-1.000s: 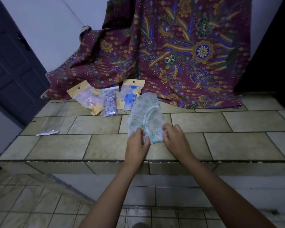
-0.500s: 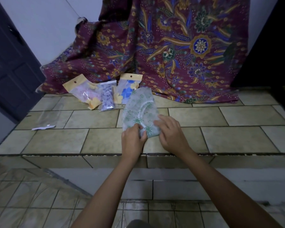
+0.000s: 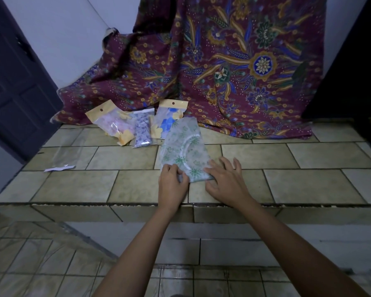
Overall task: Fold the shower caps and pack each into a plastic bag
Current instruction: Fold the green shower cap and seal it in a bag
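Shower cap (image 3: 183, 150), translucent with green sprigs, lies flat on the tiled ledge (image 3: 308, 155) straight ahead of us. Its long axis runs away from our body toward the wall. The near end is under our hands, and the far end seems to overlap the edge of the blue-flowered bag (image 3: 166, 122).

Our left hand (image 3: 172, 183) has its fingers curled on the near left corner and pinches the film there. Our right hand (image 3: 224, 181) lies with fingers straight and spread, pressing the near right edge flat and gripping nothing. Both hands sit at the same end, so we judge the next fold will carry this near end up along the length, or bring one side over the other.

Beside the blue-flowered bag stand two more filled ones, a purple-print bag (image 3: 142, 129) and a pink bag (image 3: 113, 123) with a tan header. Well off to the left lies an empty clear bag (image 3: 68, 152) with a white strip (image 3: 59, 168) at its mouth. It is nearer our left hand, so the folded cap would have to travel that way.

Behind everything a maroon batik cloth (image 3: 234, 61) drapes down the pale wall (image 3: 73, 39) onto the ledge. A dark door (image 3: 13, 86) stands at the left, and floor tiles (image 3: 41, 264) show below. The light is dim.
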`<state>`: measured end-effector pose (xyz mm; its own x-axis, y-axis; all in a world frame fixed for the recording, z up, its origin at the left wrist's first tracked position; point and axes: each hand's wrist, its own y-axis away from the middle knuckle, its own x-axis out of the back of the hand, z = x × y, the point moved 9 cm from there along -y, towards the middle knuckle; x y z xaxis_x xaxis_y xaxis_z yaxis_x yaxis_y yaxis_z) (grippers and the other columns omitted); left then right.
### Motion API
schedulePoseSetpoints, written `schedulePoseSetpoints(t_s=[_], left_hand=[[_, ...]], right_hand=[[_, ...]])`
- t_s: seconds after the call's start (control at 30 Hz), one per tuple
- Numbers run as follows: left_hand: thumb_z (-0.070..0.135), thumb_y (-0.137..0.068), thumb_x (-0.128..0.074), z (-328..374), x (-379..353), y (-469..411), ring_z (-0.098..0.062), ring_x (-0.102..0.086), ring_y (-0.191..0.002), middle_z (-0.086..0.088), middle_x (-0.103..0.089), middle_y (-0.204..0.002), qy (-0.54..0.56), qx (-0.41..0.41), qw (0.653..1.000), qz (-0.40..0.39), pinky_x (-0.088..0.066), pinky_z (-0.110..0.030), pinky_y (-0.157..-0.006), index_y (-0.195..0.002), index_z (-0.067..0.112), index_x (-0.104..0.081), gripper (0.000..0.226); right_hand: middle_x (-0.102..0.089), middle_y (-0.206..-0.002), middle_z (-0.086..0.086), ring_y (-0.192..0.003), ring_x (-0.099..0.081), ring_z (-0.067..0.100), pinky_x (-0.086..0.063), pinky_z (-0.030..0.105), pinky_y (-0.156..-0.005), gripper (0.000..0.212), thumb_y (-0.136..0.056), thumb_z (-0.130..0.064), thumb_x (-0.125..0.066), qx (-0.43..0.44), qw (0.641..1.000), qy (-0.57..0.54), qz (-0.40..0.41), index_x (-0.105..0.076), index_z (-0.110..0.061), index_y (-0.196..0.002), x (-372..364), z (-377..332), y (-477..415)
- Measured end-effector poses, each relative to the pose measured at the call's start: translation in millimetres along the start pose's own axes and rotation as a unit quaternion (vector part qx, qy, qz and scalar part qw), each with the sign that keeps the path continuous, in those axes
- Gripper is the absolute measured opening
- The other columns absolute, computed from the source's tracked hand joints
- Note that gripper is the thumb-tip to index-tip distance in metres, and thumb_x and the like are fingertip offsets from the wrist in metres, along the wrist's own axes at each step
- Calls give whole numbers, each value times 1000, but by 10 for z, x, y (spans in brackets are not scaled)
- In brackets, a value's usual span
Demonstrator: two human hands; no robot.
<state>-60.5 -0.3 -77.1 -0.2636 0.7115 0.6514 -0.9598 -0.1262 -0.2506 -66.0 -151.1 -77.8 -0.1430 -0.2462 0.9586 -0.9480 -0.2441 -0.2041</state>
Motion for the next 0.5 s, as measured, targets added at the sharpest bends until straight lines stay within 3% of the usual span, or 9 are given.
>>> schedulePoseSetpoints(t_s=[0.07, 0.13, 0.23, 0.37, 0.43, 0.5], left_hand=[[4, -79, -59, 30, -1, 3, -30, -53, -81, -14, -49, -90, -11, -23, 1000, -1, -45, -38, -74, -82, 2, -56, 4], [2, -78, -59, 116, -40, 25, -32, -53, -87, -14, -52, -95, -53, -75, 996, -14, -45, -39, -75, -90, 6, -61, 12], [16, -78, -49, 210, -102, 74, -31, -58, -88, -9, -60, -98, -102, -166, 980, -40, -45, -36, -74, -96, 14, -68, 26], [47, -77, -50, 148, -162, 65, -19, -54, -102, -5, -63, -106, -28, -160, 981, -106, -39, -27, -89, -108, 13, -68, 49], [46, -78, -57, 155, -172, 69, -19, -54, -99, -6, -63, -102, -20, -160, 981, -104, -37, -22, -87, -107, 11, -69, 47], [30, -83, -57, 163, -134, 64, -20, -54, -92, -7, -61, -94, 17, -148, 985, -87, -34, -16, -82, -104, 8, -71, 33]], right_hand=[[-60, -122, 12, -116, -51, 31, -37, 54, -99, 52, -67, -40, -34, -8, 1000, 17, 19, -72, -20, -97, 10, 5, -14], [-64, -107, 9, -104, -50, 23, -47, 47, -89, 43, -66, -33, -39, 2, 998, 6, 57, -73, -18, -86, 74, -18, -19], [-66, -92, 2, -94, -49, 17, -45, 36, -83, 38, -72, -28, -40, 41, 994, 0, 97, -72, -15, -86, 130, -75, 1], [-67, -86, 2, -89, -50, 18, -28, 29, -79, 38, -83, -29, -36, 22, 992, -67, 108, -69, -12, -94, 146, 36, -10], [-68, -95, 4, -93, -52, 22, -29, 29, -79, 45, -88, -34, -32, 2, 987, -135, 91, -67, -10, -103, 135, 88, -13], [-66, -99, 5, -96, -51, 24, -33, 31, -80, 38, -91, -30, -38, -19, 973, -215, 79, -65, -7, -107, 150, 121, -1]])
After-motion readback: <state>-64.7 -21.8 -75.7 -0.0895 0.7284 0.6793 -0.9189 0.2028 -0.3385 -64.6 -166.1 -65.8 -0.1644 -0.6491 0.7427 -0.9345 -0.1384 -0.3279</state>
